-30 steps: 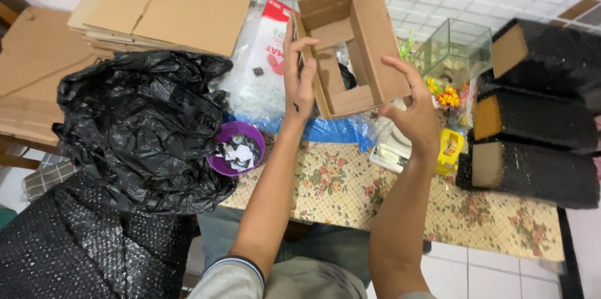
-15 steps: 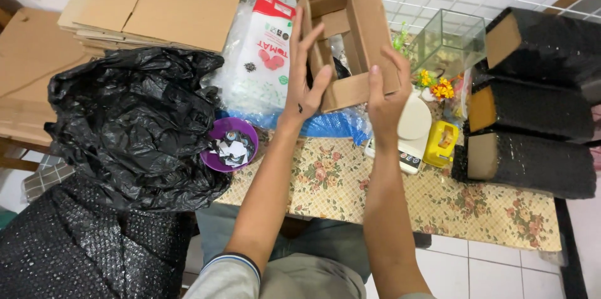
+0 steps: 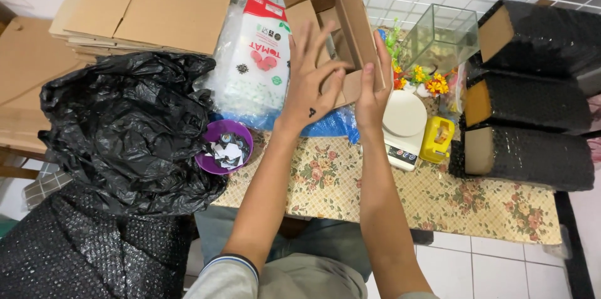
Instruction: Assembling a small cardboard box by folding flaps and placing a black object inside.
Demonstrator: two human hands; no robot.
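The small cardboard box (image 3: 335, 30), flaps open, was held above the floral tablecloth (image 3: 388, 192). Our left hand (image 3: 310, 83) pressed spread fingers against it while our right hand (image 3: 374, 83) gripped its side. Below sat a white kitchen scale (image 3: 404, 120) and a purple bowl (image 3: 225, 147).

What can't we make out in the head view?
- Cardboard box interior: hidden by its flaps and the left hand.
- Right hand palm side: pressed against the box.
- Purple bowl contents: too small.
- Kitchen scale display: too small.
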